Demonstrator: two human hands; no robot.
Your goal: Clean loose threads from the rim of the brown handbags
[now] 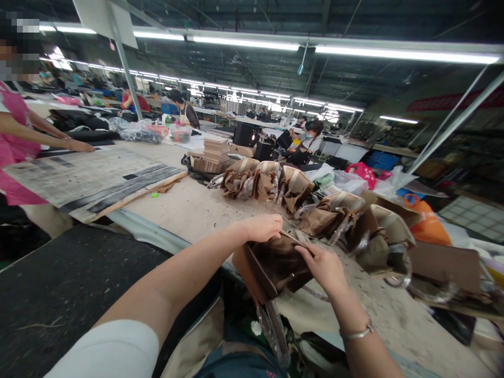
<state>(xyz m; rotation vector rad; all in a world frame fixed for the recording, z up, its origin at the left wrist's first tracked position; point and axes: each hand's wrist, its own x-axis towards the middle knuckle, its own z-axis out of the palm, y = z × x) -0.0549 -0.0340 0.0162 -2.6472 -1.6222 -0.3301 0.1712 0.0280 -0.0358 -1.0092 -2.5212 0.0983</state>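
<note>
Held at the near table edge is a brown handbag (281, 265), tilted, with a plastic-wrapped strap (274, 328) hanging below it. My left hand (264, 228) is closed on the far left part of the bag's upper edge. At the right end of that edge, my right hand (323, 265) grips with the thumb and fingers. Just beyond my hands stands a row of similar brown bags, among them one bag (295, 189) and another bag (328, 215), with pale open tops and clear plastic around their handles. The inside of the held bag is mostly dark.
A stack of brown boards (216, 149) stands at the back of the table (189, 205). To the left, a person in pink (16, 142) reaches over a worn grey board (90, 176). An orange bag (429, 223) and plastic bags lie at right. A dark surface (79, 294) is at lower left.
</note>
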